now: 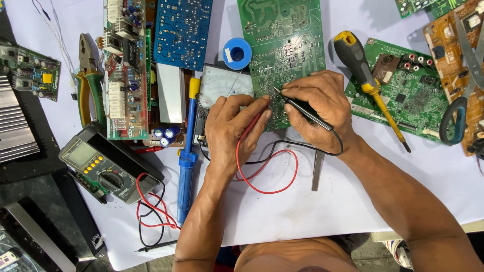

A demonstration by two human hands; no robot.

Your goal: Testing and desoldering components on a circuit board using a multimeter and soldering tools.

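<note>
My left hand [233,127] pinches a red test probe, tip against the lower edge of a green circuit board [282,35]. My right hand [317,108] grips a black test probe [302,107], tip touching the same board near its lower middle. Red lead [262,189] and black lead [297,145] curl on the white sheet below my hands. An analog meter [222,83] with a white dial lies just left of the board, partly under my left hand.
A digital multimeter [103,168] with its own leads lies at left. Beside it are a blue desoldering pump [187,156], pliers [88,80], a solder spool [237,53], several other circuit boards, a yellow-handled screwdriver [365,80] and scissors [461,100] at right.
</note>
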